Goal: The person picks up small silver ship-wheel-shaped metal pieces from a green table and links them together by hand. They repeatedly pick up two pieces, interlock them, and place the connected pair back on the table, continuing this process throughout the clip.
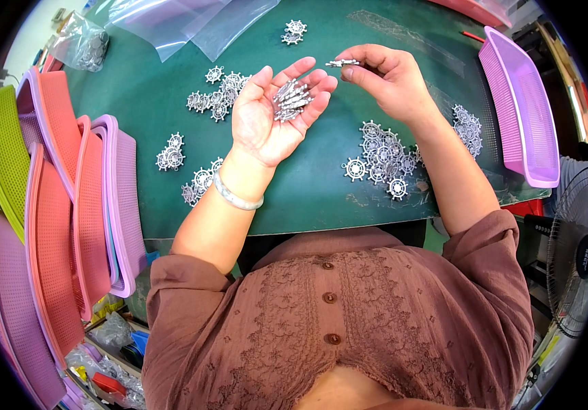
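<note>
My left hand (254, 123) is turned palm up over the green table, its fingers curled around a small stack of silver ship's-wheel charms (292, 100). Just to the right, my right hand (393, 85) pinches a single ship's-wheel charm (342, 63) between thumb and fingers, seen edge-on. A loose pile of the same charms (384, 154) lies below my right hand. Another pile (468, 128) sits beyond my right forearm. Left of my left hand is a spread cluster (220, 96), with smaller groups (171, 153) nearer me and a pair (294, 31) at the far side.
Stacked perforated baskets in pink (55, 253), purple (124, 205) and green (4, 160) crowd the left edge. A purple basket (523, 109) stands at the right, near a black fan (570, 253). Clear plastic sheets (191, 24) and a filled plastic bag (82, 44) lie at the far left.
</note>
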Tool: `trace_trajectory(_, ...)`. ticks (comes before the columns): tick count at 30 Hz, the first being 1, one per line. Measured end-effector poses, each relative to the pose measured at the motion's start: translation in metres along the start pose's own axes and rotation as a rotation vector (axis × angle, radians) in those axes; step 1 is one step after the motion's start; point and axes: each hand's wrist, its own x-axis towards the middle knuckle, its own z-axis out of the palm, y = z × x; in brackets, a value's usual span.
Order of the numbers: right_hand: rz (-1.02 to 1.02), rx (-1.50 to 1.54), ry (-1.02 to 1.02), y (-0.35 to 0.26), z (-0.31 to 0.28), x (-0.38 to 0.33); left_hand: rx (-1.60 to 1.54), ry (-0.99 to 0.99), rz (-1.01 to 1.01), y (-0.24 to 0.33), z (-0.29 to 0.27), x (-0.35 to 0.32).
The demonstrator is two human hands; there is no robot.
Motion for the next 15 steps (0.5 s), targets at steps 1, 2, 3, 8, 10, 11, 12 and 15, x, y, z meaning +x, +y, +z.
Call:
trace_trajectory(1, 0.001, 0.007, -0.001, -0.0006, 0.0001, -0.0002, -0.004, -0.006, -0.006, -0.0001, 0.0004, -0.0002)
trace_trajectory(2, 0.003, 0.014, -0.001, -0.0015, 0.0003, -0.0005, -0.008, -0.011, -0.011, -0.0002, 0.0012, -0.0005)
trace_trajectory(3, 0.004, 0.021, -0.002, -0.0022, 0.0006, -0.0007, -0.012, -0.017, -0.016, -0.0002, 0.0015, -0.0009)
trace_trajectory(8, 0.005, 0.006, 0.000, -0.0036, 0.0005, -0.0011, -0.021, -0.049, -0.034, 0.0001, 0.0009, -0.0010)
trace_trajectory(10, 0.004, -0.002, 0.000, -0.0041, 0.0006, -0.0013, -0.020, -0.056, -0.035, 0.0001, 0.0008, -0.0013)
trace_trajectory(11, 0.002, -0.005, -0.001, -0.0043, 0.0006, -0.0014, -0.018, -0.057, -0.035, 0.0001, 0.0008, -0.0015)
trace_trajectory(12, 0.000, -0.008, -0.002, -0.0043, 0.0006, -0.0014, -0.017, -0.059, -0.034, 0.0001, 0.0007, -0.0016)
trace_trajectory(15, -0.011, -0.006, -0.002, -0.0031, 0.0007, -0.0013, -0.014, -0.058, -0.033, 0.0000, 0.0007, -0.0015)
